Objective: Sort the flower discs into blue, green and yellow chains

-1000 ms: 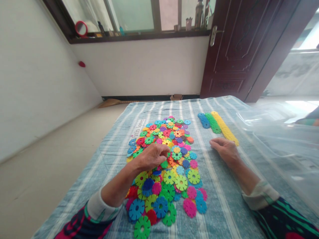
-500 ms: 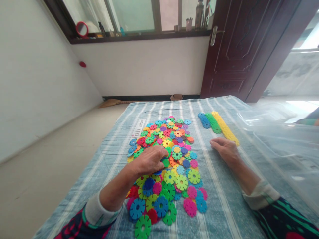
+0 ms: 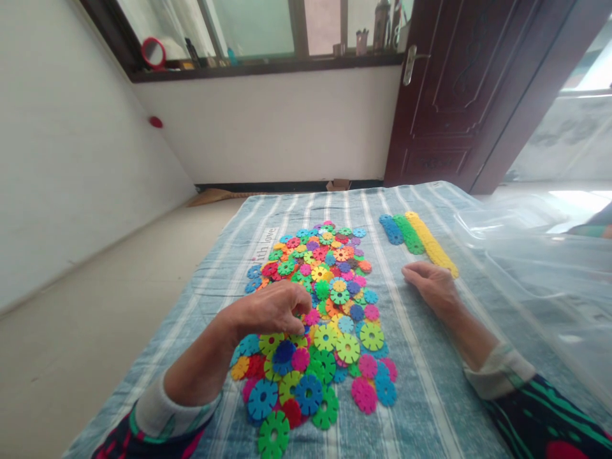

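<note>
A long heap of colourful notched plastic discs [image 3: 325,341] lies across the middle of the cloth. Over its left side is my left hand [image 3: 268,309], its fingers bent downward and the thumb a little apart. No disc shows between those fingertips, which are close to the discs below. To the right of the heap my right hand [image 3: 433,284] rests at the cloth with thumb and fingers pressed together; whatever may be inside is hidden. Just beyond it lie overlapping rows of discs: a yellow row [image 3: 430,244], a green row [image 3: 408,234] and a blue row [image 3: 391,229].
A striped blue-grey cloth [image 3: 210,306] covers the table. Clear plastic containers [image 3: 535,255] stand along the right edge, partly blurred. Behind are a white wall [image 3: 268,127], a window sill with small items, and a dark red door [image 3: 444,108].
My left hand has moved left and slightly toward me over the heap, uncovering green and pink discs near the middle. My right hand stays in place beside the rows.
</note>
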Demonstrator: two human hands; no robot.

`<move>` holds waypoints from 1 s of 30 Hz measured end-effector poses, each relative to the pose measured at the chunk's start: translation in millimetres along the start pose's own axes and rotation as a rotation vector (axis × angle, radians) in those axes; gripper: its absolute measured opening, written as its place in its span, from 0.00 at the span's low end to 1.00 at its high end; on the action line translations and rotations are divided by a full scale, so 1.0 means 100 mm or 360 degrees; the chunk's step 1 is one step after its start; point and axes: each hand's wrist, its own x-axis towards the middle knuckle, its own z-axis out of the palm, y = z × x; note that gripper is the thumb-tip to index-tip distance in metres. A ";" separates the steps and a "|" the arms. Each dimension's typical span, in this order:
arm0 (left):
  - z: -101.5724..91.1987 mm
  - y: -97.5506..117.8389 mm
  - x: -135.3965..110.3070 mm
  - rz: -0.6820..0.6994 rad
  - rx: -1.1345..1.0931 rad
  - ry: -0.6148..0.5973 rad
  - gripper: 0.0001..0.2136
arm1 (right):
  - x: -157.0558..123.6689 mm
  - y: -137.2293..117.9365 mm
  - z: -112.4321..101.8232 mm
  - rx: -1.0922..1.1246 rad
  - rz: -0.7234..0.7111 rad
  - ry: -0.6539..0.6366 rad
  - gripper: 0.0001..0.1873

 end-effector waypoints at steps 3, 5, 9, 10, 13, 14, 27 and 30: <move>0.00 0.06 -0.03 -0.0028 0.0044 -0.0019 0.06 | 0.00 -0.01 0.00 -0.0005 0.0005 0.0010 0.15; 0.02 0.09 -0.01 -0.0029 0.0080 -0.0068 0.08 | 0.00 -0.01 0.00 -0.0003 0.0010 0.0011 0.15; 0.08 0.08 0.04 -0.0012 0.0130 -0.0115 0.11 | 0.00 -0.02 -0.01 -0.0005 0.0014 -0.0005 0.15; 0.09 0.06 0.05 -0.0002 0.0133 -0.0076 0.11 | 0.00 -0.01 -0.01 -0.0007 0.0012 -0.0008 0.15; 0.10 0.00 0.06 0.0021 0.0118 0.0094 0.09 | 0.00 -0.02 -0.01 -0.0009 0.0005 -0.0012 0.15; 0.10 -0.02 0.07 0.0021 0.0112 0.0135 0.09 | 0.00 -0.02 -0.01 -0.0008 0.0005 -0.0012 0.16; 0.13 -0.07 0.18 -0.0211 0.0033 0.0525 0.14 | 0.00 0.00 -0.01 -0.0010 0.0006 -0.0002 0.15; 0.07 0.03 0.09 -0.0081 0.0026 0.0253 0.08 | 0.00 -0.01 -0.01 -0.0020 0.0006 0.0004 0.15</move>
